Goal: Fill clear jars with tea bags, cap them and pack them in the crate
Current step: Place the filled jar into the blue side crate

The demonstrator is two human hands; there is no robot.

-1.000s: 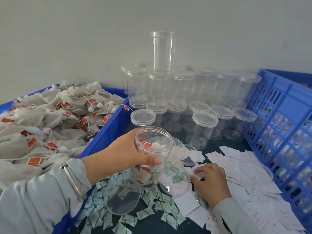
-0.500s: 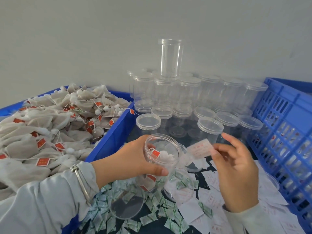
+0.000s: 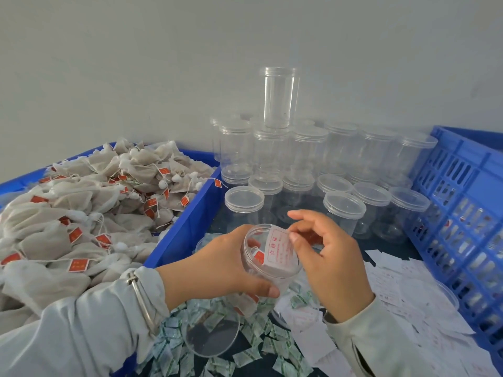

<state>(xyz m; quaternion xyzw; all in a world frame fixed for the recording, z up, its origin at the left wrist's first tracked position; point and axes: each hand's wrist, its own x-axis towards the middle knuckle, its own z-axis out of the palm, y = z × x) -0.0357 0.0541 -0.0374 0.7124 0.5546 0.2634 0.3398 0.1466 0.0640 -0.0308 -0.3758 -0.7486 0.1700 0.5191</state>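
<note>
Head view: left hand (image 3: 217,268) wraps round jar (image 3: 268,263), held tilted above the table, tea bags (image 3: 258,258) visible inside. Right hand (image 3: 330,257) pinches paper slip (image 3: 280,247) at the jar's mouth, other fingers spread. Lid (image 3: 211,334) lies flat just below. Probably light, stiff, smooth plastic; best gripped round the wall, not squeezed hard. Crate (image 3: 462,186) stands right.
</note>
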